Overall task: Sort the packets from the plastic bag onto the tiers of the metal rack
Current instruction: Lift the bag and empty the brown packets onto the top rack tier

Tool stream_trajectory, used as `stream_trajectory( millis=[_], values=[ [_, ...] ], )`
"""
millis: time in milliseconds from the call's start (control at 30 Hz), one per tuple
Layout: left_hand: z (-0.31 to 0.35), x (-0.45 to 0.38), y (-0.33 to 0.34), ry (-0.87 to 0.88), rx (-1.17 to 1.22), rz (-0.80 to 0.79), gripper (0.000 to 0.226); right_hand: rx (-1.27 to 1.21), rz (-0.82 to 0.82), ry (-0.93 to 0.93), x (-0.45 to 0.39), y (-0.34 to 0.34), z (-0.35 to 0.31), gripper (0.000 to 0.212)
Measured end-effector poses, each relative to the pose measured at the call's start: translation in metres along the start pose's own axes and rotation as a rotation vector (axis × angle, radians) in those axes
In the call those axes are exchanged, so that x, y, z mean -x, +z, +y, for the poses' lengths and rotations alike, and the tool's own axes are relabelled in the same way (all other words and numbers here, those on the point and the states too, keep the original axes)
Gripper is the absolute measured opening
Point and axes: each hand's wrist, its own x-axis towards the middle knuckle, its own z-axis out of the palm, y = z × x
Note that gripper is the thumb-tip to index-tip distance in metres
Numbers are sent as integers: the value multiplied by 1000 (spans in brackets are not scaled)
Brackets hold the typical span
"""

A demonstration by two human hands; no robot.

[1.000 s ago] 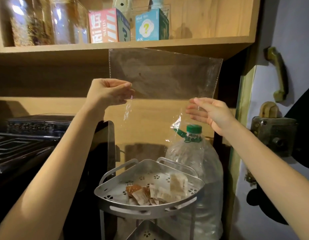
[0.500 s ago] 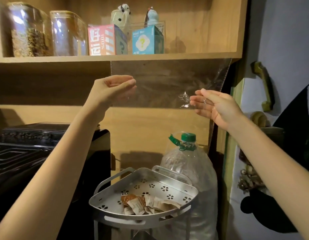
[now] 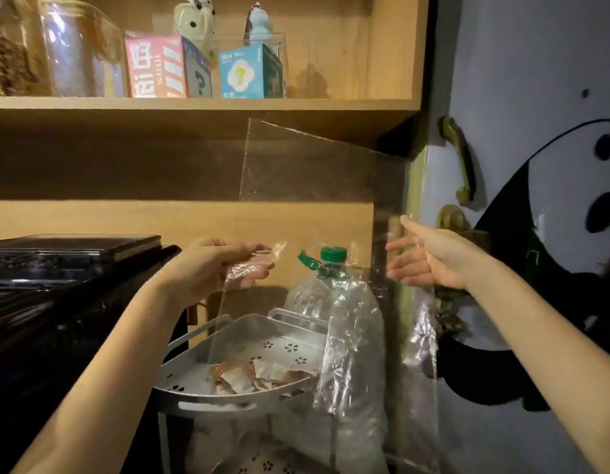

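A clear plastic bag (image 3: 317, 172) hangs upside down above the metal rack (image 3: 208, 400), its mouth spread wide. My left hand (image 3: 225, 268) pinches the bag's left edge between thumb and fingers. My right hand (image 3: 430, 258) holds the bag's right edge, fingers stretched out along the plastic. Several brown and white packets (image 3: 252, 374) lie in a heap on the rack's top tier, below the bag. A lower tier (image 3: 262, 466) with flower-shaped holes shows beneath.
A large water bottle with a green cap (image 3: 331, 302) stands right behind the rack. A black appliance (image 3: 57, 268) sits to the left. The wooden shelf (image 3: 194, 106) above carries jars and boxes. A door with a brass handle (image 3: 461, 159) is to the right.
Both hands dropped lower and moved right with the bag. The bag's mouth now hangs down over the rack. The packets stay on the top tier.
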Motion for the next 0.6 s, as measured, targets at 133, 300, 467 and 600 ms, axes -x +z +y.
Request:
stream_trajectory(
  millis=[133,300,467,600],
  values=[
    [-26,17,28,-66,41,36,22,-32,-134,156,25,-13,42,46],
    [-62,32,50,-191,97,102,21,-40,-252,255,60,-17,102,61],
    [-101,47,57,-251,108,204,42,-162,-53,228,85,-13,149,81],
    [-122,62,68,-80,51,296,57,-237,75,92,104,-13,177,76]
  ],
)
